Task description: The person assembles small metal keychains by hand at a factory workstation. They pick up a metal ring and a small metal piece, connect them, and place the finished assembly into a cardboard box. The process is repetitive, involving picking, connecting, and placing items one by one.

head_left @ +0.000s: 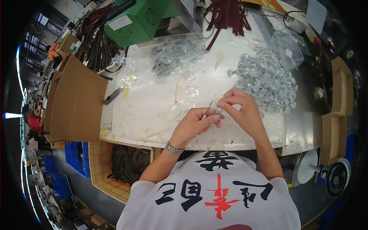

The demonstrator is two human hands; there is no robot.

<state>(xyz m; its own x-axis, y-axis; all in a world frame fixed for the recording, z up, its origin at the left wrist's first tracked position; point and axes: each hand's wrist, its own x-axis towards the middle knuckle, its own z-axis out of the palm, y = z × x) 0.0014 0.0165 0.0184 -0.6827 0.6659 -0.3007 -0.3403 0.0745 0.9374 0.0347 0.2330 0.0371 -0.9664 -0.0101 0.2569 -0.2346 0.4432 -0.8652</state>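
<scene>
Over the near part of the white worktable [149, 111], my two hands meet. My left hand [199, 120], with a metal watch on the wrist, is closed around a small shiny metal piece [219, 110]. A thin dark stick-like thing [209, 106] rises between its fingers; its kind is too small to tell. My right hand [243, 111] pinches the same metal piece from the right with thumb and forefinger. Just beyond my right hand lies a large heap of silvery metal clasps [266, 80]. Farther left is a smaller heap of similar metal parts [168, 55] on clear plastic.
A cutter knife [112, 96] lies at the left beside a cardboard box [76, 101]. At the back stand a green machine [134, 23] and a bundle of maroon straps [227, 15]. Dark straps [94, 50] hang at the back left. A fan [338, 177] stands low at right.
</scene>
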